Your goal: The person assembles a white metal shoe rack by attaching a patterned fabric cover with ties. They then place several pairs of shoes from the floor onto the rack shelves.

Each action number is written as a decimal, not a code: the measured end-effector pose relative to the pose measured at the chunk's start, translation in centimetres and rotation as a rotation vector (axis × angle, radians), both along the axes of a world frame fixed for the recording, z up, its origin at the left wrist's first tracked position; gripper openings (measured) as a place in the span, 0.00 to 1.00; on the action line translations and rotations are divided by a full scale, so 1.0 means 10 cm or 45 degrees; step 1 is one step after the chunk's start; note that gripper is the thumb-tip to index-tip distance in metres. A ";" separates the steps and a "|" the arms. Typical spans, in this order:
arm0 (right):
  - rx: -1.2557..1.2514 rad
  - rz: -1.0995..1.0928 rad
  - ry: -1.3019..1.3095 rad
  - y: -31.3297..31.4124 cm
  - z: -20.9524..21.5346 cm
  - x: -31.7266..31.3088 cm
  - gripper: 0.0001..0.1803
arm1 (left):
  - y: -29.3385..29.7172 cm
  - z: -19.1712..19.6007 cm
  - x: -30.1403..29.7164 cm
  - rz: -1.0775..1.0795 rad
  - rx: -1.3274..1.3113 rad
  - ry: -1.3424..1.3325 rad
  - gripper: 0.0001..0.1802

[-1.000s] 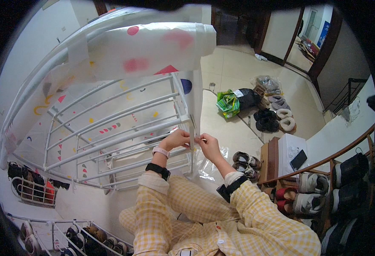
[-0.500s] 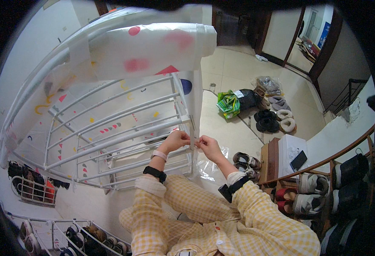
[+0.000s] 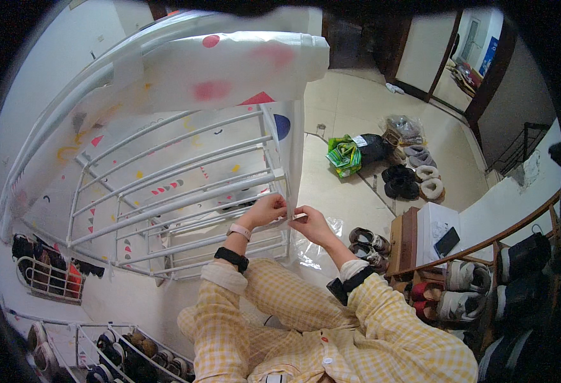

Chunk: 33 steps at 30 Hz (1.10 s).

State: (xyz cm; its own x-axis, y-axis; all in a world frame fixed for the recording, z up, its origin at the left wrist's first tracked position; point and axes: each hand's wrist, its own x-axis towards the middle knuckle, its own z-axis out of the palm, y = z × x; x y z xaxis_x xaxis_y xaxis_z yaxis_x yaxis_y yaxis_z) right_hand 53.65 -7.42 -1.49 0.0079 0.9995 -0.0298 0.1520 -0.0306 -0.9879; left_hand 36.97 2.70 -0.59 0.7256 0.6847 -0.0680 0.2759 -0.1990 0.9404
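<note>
A white tubular shoe rack [image 3: 165, 214] lies tilted in front of me. Over it hangs a translucent plastic cover [image 3: 248, 73] printed with coloured shapes, its upper part rolled or folded back. My left hand [image 3: 265, 213] reaches between the rack's bars, fingers pinched beside the end upright; what they hold is too small to make out. From the other side of that upright, my right hand [image 3: 313, 226] pinches the edge of the cover. The fingertips of both hands are close together, with the upright and cover edge between them.
Right of my arm stand a cardboard box [image 3: 405, 239], a white box with a phone [image 3: 447, 242] on it, and a wooden shelf of shoes [image 3: 465, 281]. Farther off lie a green bag [image 3: 344, 156] and several shoes. Another shoe rack [image 3: 121, 351] is at lower left.
My right hand has shifted slightly down and left, its fingers now against the cover edge. The left hand stays nearly in place. The view has shifted a little.
</note>
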 end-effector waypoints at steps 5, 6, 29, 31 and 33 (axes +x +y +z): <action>0.103 -0.086 -0.263 -0.02 0.02 -0.02 0.11 | -0.04 0.05 -0.01 0.058 0.082 0.033 0.10; 0.097 -0.105 -0.277 -0.03 0.02 -0.02 0.11 | -0.05 0.06 -0.01 0.054 0.138 0.020 0.10; -0.055 -0.102 -0.235 0.04 -0.17 0.09 0.11 | -0.13 0.02 -0.02 0.263 -0.064 -0.132 0.12; -0.108 -0.079 -0.233 0.05 -0.14 0.10 0.10 | -0.14 0.04 0.00 0.318 -0.160 -0.188 0.11; -0.200 -0.065 -0.126 0.05 -0.12 0.09 0.10 | -0.15 0.05 0.02 0.329 -0.202 -0.252 0.10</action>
State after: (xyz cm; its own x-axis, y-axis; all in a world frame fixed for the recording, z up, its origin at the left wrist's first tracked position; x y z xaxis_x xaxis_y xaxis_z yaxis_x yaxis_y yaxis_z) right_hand 54.58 -6.94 -2.64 0.0690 0.9809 -0.1820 0.2426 -0.1935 -0.9506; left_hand 37.18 1.23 -0.11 0.5396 0.8395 -0.0636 0.1077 0.0061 0.9942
